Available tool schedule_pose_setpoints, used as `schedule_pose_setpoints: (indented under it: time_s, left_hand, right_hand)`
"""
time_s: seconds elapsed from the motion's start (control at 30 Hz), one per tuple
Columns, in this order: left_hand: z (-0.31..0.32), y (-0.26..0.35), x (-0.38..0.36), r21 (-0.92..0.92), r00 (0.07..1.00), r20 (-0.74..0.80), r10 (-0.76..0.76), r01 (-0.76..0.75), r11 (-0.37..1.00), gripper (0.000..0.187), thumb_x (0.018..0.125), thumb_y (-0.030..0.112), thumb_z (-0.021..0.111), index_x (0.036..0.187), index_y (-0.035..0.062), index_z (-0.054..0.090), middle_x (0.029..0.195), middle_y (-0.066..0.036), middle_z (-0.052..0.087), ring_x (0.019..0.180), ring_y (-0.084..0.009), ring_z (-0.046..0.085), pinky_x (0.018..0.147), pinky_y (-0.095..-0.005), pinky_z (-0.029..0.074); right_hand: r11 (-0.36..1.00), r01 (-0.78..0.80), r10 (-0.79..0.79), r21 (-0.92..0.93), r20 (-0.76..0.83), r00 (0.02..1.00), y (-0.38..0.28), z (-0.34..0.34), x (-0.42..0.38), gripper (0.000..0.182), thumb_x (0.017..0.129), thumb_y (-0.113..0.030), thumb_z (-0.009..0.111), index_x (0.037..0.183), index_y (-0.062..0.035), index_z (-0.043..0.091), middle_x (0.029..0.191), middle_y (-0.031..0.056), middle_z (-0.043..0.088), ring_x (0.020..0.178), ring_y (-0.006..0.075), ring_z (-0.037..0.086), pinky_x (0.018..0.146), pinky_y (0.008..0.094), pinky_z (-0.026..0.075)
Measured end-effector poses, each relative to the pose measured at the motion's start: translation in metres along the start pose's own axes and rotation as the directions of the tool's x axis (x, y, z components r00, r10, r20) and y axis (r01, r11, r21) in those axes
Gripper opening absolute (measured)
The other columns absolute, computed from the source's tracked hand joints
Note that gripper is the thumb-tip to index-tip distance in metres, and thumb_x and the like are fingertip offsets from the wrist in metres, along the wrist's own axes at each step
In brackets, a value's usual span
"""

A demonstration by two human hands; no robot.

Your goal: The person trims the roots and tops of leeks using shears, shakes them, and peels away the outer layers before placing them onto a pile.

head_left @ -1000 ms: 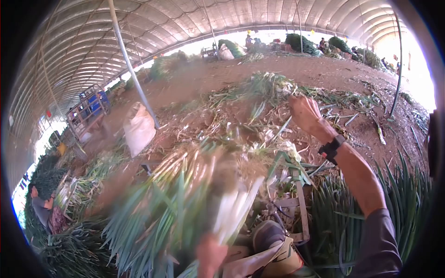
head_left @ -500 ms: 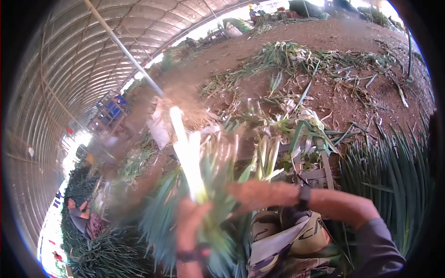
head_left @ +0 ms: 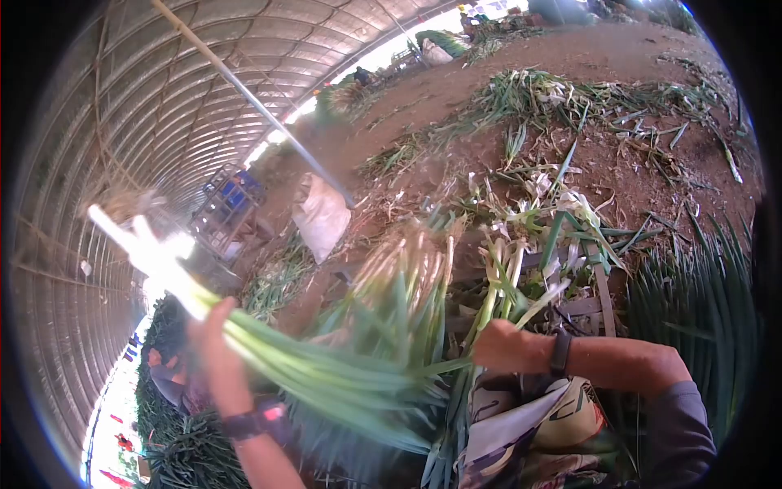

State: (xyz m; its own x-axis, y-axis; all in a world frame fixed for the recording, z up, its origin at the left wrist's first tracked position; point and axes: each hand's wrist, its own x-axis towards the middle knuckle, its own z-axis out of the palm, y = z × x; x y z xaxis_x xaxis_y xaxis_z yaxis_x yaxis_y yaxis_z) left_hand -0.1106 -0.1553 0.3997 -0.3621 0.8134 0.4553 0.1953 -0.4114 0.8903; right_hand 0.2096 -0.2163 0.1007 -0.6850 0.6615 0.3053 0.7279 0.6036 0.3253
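Up on the left, my left hand (head_left: 213, 342) is closed round a bunch of long green onions (head_left: 269, 346). Their white stalks and blurred roots point to the upper left, and the green leaves trail down to the right. My right hand (head_left: 501, 346) is a closed fist in front of my lap, a green onion leaf (head_left: 446, 367) running out of it to the left. Between the hands and beyond them lies a pile of green onions (head_left: 407, 277), brownish root ends facing away. More pale stalks (head_left: 503, 273) lie just past my right hand.
A wooden frame (head_left: 604, 301) stands beyond my right wrist. Tall green leaves (head_left: 692, 301) rise at the right. A white sack (head_left: 320, 216) stands near a slanting pole (head_left: 269, 114). Trimmed leaves (head_left: 529, 98) litter the soil. A co-worker (head_left: 167, 379) sits at the far left.
My left hand has swung the bunch up and left, tipping its white ends leftward. My right hand has moved right, away from the bunch, and is now a sharper fist.
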Motion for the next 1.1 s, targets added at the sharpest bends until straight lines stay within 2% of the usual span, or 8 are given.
schedule_pose_setpoints:
  time_s: [0.13,0.37,0.57,0.63,0.83,0.93,0.97,1.1]
  left_hand:
    - [-0.058,0.014,0.040,-0.087,0.965,0.083,0.247,-0.240,0.967,0.037,0.079,0.012,0.072,0.112,-0.0008,0.058,0.085,-0.009,0.060,0.069,-0.0182,0.060,0.064,-0.0307,0.052]
    - [-0.064,0.049,0.008,-0.482,0.935,0.322,0.148,0.027,0.876,0.047,0.078,0.015,0.070,0.118,0.0024,0.048,0.090,-0.007,0.050,0.070,-0.0159,0.051,0.065,-0.0302,0.048]
    - [-0.019,0.046,-0.021,-0.383,0.848,0.482,0.220,-0.022,0.923,0.053,0.073,0.017,0.073,0.116,0.0030,0.047,0.087,-0.006,0.049,0.069,-0.0178,0.054,0.064,-0.0326,0.051]
    - [-0.010,0.037,-0.020,-0.403,0.787,0.572,0.231,0.024,0.915,0.054,0.071,0.018,0.075,0.116,0.0030,0.047,0.086,-0.007,0.049,0.068,-0.0184,0.055,0.065,-0.0335,0.052]
    - [-0.022,0.029,-0.023,-0.483,0.707,0.653,0.271,0.112,0.869,0.057,0.069,0.011,0.076,0.117,0.0006,0.047,0.083,-0.008,0.052,0.062,-0.0198,0.056,0.060,-0.0388,0.055]
    - [-0.036,0.038,-0.032,-0.464,0.738,0.608,0.293,0.031,0.885,0.057,0.068,0.010,0.076,0.115,-0.0005,0.046,0.080,-0.008,0.050,0.060,-0.0189,0.055,0.054,-0.0351,0.053]
    - [-0.040,0.036,-0.031,-0.479,0.706,0.635,0.313,0.041,0.877,0.056,0.068,0.010,0.076,0.114,-0.0004,0.046,0.080,-0.008,0.050,0.060,-0.0187,0.054,0.053,-0.0347,0.052]
    - [-0.035,0.024,-0.034,-0.519,0.632,0.687,0.360,0.078,0.852,0.054,0.068,0.009,0.076,0.112,0.0006,0.045,0.077,-0.007,0.049,0.059,-0.0189,0.054,0.050,-0.0356,0.051]
  right_hand:
    - [0.982,-0.182,0.187,-0.042,0.175,0.967,0.039,0.012,-0.003,0.006,0.068,-0.017,0.071,0.062,-0.0169,0.070,0.061,-0.0008,0.065,0.060,0.0198,0.067,0.042,0.0351,0.042]
    - [0.900,-0.407,0.434,-0.154,0.383,0.816,0.101,0.020,-0.002,0.005,0.073,-0.017,0.071,0.077,-0.0148,0.073,0.071,-0.0001,0.066,0.063,0.0185,0.066,0.049,0.0370,0.046]
    - [0.720,0.024,0.241,0.694,-0.283,0.928,0.029,-0.111,0.086,0.074,0.081,-0.010,0.064,0.148,-0.0057,0.035,0.125,0.0222,0.061,0.065,0.0316,0.067,0.057,0.0405,0.059]
    - [0.547,0.222,0.260,0.807,-0.416,0.871,0.005,-0.129,0.119,0.060,0.082,-0.011,0.063,0.139,-0.0042,0.045,0.121,0.0216,0.063,0.070,0.0313,0.069,0.061,0.0403,0.060]
    - [0.833,0.218,0.100,0.509,-0.526,0.845,-0.011,-0.053,0.128,0.011,0.082,-0.006,0.060,0.093,-0.0040,0.063,0.085,0.0094,0.065,0.074,0.0272,0.069,0.063,0.0365,0.060]
    - [0.988,-0.148,0.104,-0.034,-0.557,0.824,0.029,0.036,0.067,0.015,0.081,-0.016,0.066,0.095,-0.0163,0.069,0.079,0.0017,0.065,0.067,0.0130,0.067,0.050,0.0285,0.046]
    - [0.955,-0.270,0.237,0.119,0.237,0.942,0.048,0.006,0.065,0.025,0.077,-0.017,0.070,0.103,-0.0150,0.069,0.086,0.0052,0.068,0.076,0.0135,0.069,0.054,0.0283,0.047]
    - [0.660,-0.183,0.225,0.729,0.041,0.974,0.038,-0.045,0.078,0.040,0.086,-0.013,0.063,0.124,-0.0025,0.061,0.095,0.0198,0.070,0.087,0.0317,0.071,0.074,0.0375,0.057]
